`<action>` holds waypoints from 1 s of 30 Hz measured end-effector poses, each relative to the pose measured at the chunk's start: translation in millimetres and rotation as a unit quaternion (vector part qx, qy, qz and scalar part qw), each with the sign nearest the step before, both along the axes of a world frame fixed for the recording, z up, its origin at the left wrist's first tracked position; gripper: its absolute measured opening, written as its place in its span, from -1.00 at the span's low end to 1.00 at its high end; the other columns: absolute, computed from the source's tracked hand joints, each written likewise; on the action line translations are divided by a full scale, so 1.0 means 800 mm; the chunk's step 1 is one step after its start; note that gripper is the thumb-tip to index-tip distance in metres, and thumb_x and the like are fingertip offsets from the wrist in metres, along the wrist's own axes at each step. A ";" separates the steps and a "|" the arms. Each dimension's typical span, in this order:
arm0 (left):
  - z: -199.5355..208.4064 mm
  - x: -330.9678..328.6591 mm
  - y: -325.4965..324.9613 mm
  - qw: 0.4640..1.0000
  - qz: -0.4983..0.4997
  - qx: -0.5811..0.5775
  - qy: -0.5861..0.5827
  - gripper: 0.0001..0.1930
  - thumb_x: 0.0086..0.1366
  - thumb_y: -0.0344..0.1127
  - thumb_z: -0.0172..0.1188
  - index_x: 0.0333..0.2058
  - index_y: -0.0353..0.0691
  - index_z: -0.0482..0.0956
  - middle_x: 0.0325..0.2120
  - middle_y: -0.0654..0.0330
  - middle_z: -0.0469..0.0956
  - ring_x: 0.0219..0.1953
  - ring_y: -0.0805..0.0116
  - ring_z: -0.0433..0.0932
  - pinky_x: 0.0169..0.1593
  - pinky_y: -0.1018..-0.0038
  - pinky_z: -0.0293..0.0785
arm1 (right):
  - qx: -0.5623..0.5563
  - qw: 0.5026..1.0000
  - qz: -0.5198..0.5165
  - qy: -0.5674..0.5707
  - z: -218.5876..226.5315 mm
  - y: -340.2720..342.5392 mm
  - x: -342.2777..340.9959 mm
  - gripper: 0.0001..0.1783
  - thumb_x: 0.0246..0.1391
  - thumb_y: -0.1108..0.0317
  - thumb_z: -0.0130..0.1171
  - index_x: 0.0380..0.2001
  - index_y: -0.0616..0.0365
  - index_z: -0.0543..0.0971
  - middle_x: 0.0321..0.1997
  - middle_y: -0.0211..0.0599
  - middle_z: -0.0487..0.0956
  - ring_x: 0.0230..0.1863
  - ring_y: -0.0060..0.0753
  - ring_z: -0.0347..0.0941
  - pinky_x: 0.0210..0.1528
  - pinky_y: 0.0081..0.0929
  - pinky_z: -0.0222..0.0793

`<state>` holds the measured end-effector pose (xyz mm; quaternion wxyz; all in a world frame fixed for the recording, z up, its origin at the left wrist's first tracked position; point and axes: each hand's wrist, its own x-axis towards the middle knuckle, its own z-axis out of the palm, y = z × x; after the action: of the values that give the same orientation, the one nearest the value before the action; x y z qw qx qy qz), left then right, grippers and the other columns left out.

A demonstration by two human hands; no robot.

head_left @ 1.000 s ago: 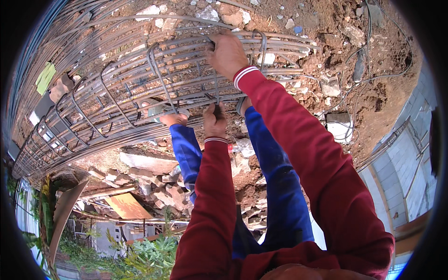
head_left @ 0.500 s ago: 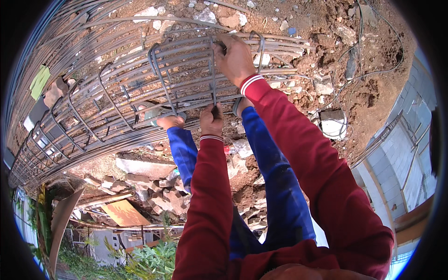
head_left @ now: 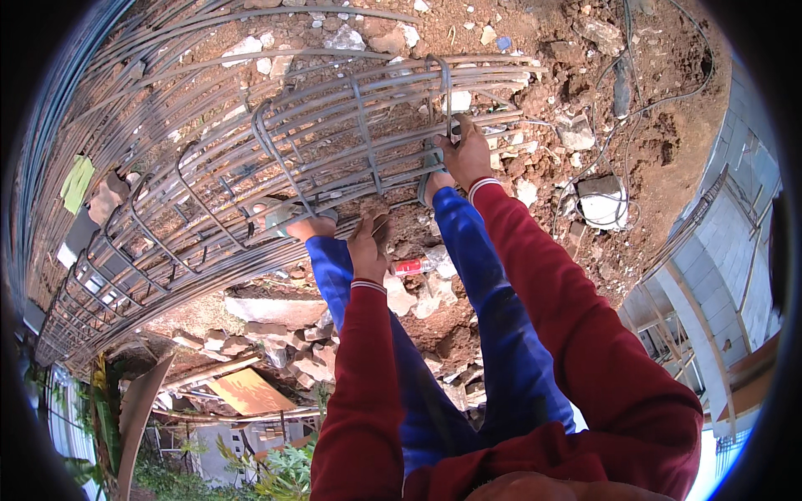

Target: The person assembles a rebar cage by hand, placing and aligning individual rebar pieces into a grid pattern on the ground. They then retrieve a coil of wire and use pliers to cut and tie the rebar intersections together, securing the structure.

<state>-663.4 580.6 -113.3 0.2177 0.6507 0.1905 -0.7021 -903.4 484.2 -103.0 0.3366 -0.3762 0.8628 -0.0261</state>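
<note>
A long cage of steel reinforcing bars (head_left: 276, 154) lies across the ground in front of me, with bent square stirrups spaced along it. My right hand (head_left: 466, 152) is at the cage's right part, its fingers closed round the lower end of the stirrup (head_left: 446, 83) nearest the bar ends. Another stirrup (head_left: 365, 134) stands across the bars to its left, with neither hand on it. My left hand (head_left: 368, 246) is just below the cage's near edge, fingers slightly apart and partly in shadow; nothing shows in it.
My sandalled feet (head_left: 433, 179) are at the cage's near edge. Broken bricks (head_left: 313, 359) and a red-labelled bottle (head_left: 409, 267) lie on the near side. Stones and a loose cable (head_left: 639, 110) are on the soil at right. More long bars (head_left: 92, 83) spread at upper left.
My right hand has left the top of the middle stirrup and moved right and nearer, to the end stirrup. My left hand has let go of the middle stirrup and drawn back.
</note>
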 end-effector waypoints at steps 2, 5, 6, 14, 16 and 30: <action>0.034 0.029 0.015 0.989 -0.129 -0.050 -0.056 -0.70 0.36 -0.25 0.08 -0.09 -0.38 0.51 -0.27 0.02 0.60 -0.32 0.25 0.62 -0.27 0.49 0.60 | 0.003 1.000 -0.017 0.004 0.013 0.017 0.002 -0.45 -0.01 0.29 0.27 0.05 0.26 0.40 -0.08 0.15 0.48 -0.12 0.11 0.47 -0.09 -0.18 0.43; 0.097 0.073 0.031 0.891 -0.393 -0.167 -0.153 -0.67 0.31 -0.27 0.13 -0.02 -0.34 0.52 -0.28 0.05 0.60 -0.32 0.24 0.61 -0.31 0.42 0.54 | 0.037 0.999 -0.006 0.021 0.047 0.053 -0.003 -0.53 0.02 0.31 0.25 0.00 0.22 0.43 -0.16 0.09 0.52 -0.19 0.07 0.50 -0.18 -0.22 0.45; 0.122 0.093 0.033 0.815 -0.508 -0.199 -0.193 -0.66 0.29 -0.28 0.14 -0.01 -0.32 0.52 -0.26 0.04 0.60 -0.30 0.18 0.60 -0.27 0.36 0.52 | 0.048 0.999 0.016 -0.017 0.060 0.065 -0.010 -0.57 0.03 0.30 0.21 -0.02 0.22 0.45 -0.11 0.13 0.51 -0.15 0.11 0.49 -0.13 -0.17 0.43; 0.315 0.189 0.037 0.738 -0.598 -0.201 -0.238 -0.37 0.15 -0.11 0.27 0.14 -0.31 0.35 0.05 -0.17 0.36 0.10 -0.12 0.35 0.15 0.21 0.30 | 0.162 0.981 0.091 -0.065 0.148 0.117 -0.011 -0.71 0.05 0.27 0.17 -0.18 0.18 0.52 -0.29 0.01 0.59 -0.25 0.02 0.53 -0.18 -0.19 0.44; 0.336 0.193 0.029 0.800 -0.527 -0.173 -0.229 -0.29 0.11 -0.06 0.30 0.17 -0.32 0.31 0.09 -0.20 0.32 0.13 -0.14 0.31 0.17 0.20 0.28 | 0.202 0.959 0.198 -0.014 0.182 0.138 0.008 -0.65 0.03 0.23 0.21 -0.15 0.20 0.52 -0.17 0.05 0.55 -0.18 0.04 0.51 -0.15 -0.17 0.43; 0.299 0.290 -0.001 0.797 -0.528 -0.155 -0.248 -0.39 0.07 -0.02 0.30 0.04 -0.26 0.47 -0.02 -0.11 0.46 0.02 -0.10 0.46 0.06 0.17 0.41 | 0.150 0.956 0.217 -0.129 0.240 0.030 0.220 -0.75 0.07 0.26 0.14 -0.21 0.14 0.59 -0.25 -0.05 0.60 -0.18 -0.04 0.53 -0.09 -0.25 0.42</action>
<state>-431.0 579.6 126.1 -0.0492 0.7599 -0.3542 -0.5428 -727.4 508.1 89.4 0.4950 -0.4935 0.7034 0.1287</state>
